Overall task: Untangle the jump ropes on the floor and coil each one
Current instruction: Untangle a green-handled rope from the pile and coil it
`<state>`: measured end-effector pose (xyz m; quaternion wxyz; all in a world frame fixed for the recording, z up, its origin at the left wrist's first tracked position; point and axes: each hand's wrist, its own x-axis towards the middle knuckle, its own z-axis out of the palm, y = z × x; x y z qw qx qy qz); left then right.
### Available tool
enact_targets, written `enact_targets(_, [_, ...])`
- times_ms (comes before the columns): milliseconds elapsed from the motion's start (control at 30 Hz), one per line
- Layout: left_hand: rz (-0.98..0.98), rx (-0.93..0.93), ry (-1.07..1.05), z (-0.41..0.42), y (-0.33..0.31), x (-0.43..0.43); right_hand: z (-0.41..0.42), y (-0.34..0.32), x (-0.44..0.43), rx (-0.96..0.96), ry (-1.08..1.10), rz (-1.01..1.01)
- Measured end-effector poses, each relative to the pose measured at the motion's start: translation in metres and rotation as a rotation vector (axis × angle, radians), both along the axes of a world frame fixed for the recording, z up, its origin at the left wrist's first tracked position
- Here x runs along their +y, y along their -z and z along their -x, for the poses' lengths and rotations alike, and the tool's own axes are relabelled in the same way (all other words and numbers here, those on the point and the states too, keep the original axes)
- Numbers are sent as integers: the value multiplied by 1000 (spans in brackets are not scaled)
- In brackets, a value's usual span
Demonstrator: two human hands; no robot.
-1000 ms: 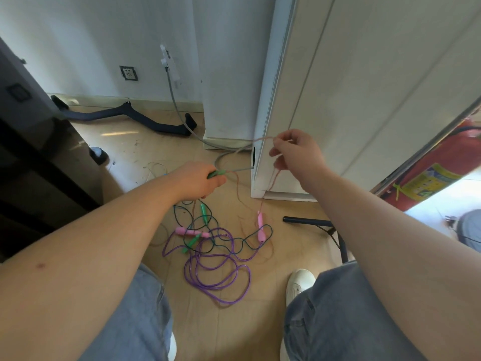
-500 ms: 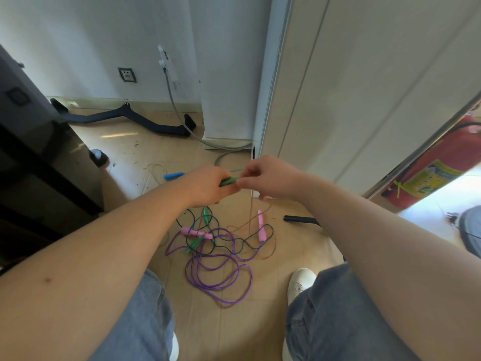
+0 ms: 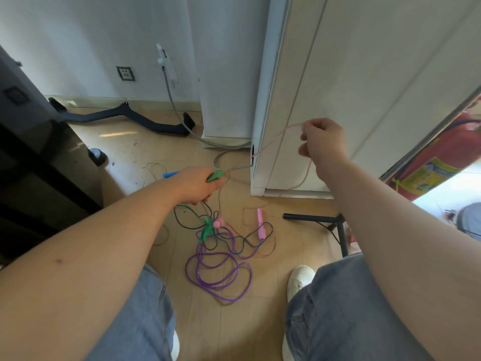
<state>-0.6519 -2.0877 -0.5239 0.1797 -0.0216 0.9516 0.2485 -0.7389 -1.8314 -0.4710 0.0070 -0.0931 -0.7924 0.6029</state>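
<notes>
Purple rope [image 3: 218, 282] lies looped on the floor [image 3: 145, 152], tangled with one dark green rope [image 3: 182, 222] and one thin pink rope [image 3: 276, 138], among two pink handles [image 3: 261, 226] and a green handle [image 3: 207, 230]. The left hand [image 3: 197, 185] has its fingers wrapped round a second green handle [image 3: 215, 175], which points up and to the right. The right hand [image 3: 321, 145], held higher, pinches the thin pink rope.

A translucent purple plastic jump rope [image 3: 218, 277] shows against the tan wood-plank floor [image 3: 125, 152]. Tangled with it are a dark green thin cord [image 3: 176, 217] and a pink plastic handle [image 3: 260, 225]. There is also a bright green plastic handle [image 3: 215, 175], a blue plastic handle [image 3: 170, 174] and a pale pink thin cord [image 3: 269, 141]. The red fire extinguisher [image 3: 442, 157] carries a yellow label.
</notes>
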Motion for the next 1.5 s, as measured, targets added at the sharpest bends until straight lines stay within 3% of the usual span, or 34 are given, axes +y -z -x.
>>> enact_targets(67, [-22, 14, 3, 0, -3, 3, -7, 2, 5, -132, -299, -61])
enact_targets(133, [-34, 27, 17, -1, -8, 8, -17, 5, 5, -247, -588, -261])
enact_targets(267, [-71, 115, 13, -1, -18, 18, -28, 13, -12, -419, -831, -530])
enact_targets(333, [-84, 167, -2, 0, -20, 22, -30, 20, -23, -413, -892, -600])
enact_targets(467, [-128, 186, 6, 2, -17, 23, -34, 28, -40, -305, -943, -523])
enact_targets(600, [-190, 182, -1, 4, -15, 23, -31, 33, -51, -42, -886, -638])
enact_targets(767, [-285, 176, 1, 4, -18, 21, -32, 31, -52, 36, -798, -596])
enact_targets(867, [-283, 127, 3, 5, -19, 17, -32, 20, -51, 72, -672, -380])
enact_targets(967, [-192, 52, 18, 5, -15, 15, -29, 6, -51, -46, -519, 160])
enact_targets(1067, [-138, -20, 22, 3, -9, 11, -29, -5, -46, -197, -519, 610])
enact_targets(1167, [-71, -53, 67, 4, -6, 7, -30, -7, -43, -275, -519, 691])
enact_targets(1300, [35, -64, 125, 5, -4, 8, -30, -2, -47, -254, -455, 415])
enact_targets(1500, [156, -42, 186, 4, 0, 12, -45, 14, -60, 0, -770, -685])
